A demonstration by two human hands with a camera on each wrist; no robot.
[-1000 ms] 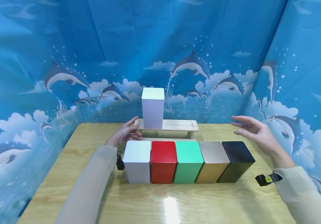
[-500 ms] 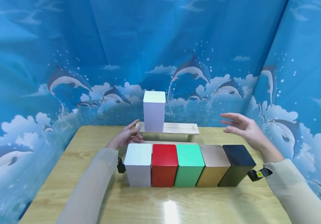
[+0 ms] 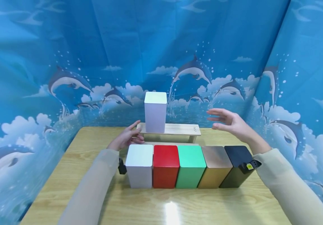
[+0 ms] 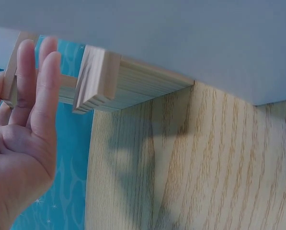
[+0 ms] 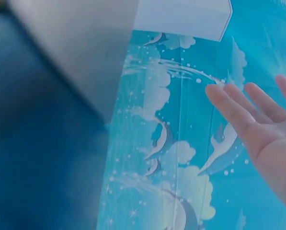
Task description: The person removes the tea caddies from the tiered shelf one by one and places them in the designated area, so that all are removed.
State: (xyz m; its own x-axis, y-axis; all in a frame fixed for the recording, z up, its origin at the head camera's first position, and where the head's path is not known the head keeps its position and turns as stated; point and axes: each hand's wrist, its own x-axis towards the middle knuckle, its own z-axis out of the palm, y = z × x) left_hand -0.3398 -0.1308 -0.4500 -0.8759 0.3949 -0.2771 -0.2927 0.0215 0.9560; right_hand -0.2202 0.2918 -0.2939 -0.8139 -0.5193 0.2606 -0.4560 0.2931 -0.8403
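Note:
In the head view my left hand (image 3: pixel 126 137) is at the left end of a two-step wooden rack (image 3: pixel 178 128), thumb and fingers around the end of its upper board. The left wrist view shows the board's end (image 4: pixel 11 79) between these fingers. On the upper step stands a tall white box (image 3: pixel 155 114), upright. My right hand (image 3: pixel 229 123) is in the air behind the row of boxes, fingers spread and slightly bent, holding nothing. The right wrist view shows this right hand (image 5: pixel 272 129) apart from the white box (image 5: pixel 181 17).
In front of the rack stands a tight row of tall boxes: white (image 3: pixel 139 165), red (image 3: pixel 165 165), green (image 3: pixel 190 165), bronze (image 3: pixel 216 165) and black (image 3: pixel 237 159). They stand on a wooden table (image 3: pixel 133 206). A blue dolphin-print curtain (image 3: pixel 122 47) encloses the back and sides.
My right hand has moved left, from beside the black box toward the rack. The left hand stays at the rack's end. The whole head view has shifted slightly downward.

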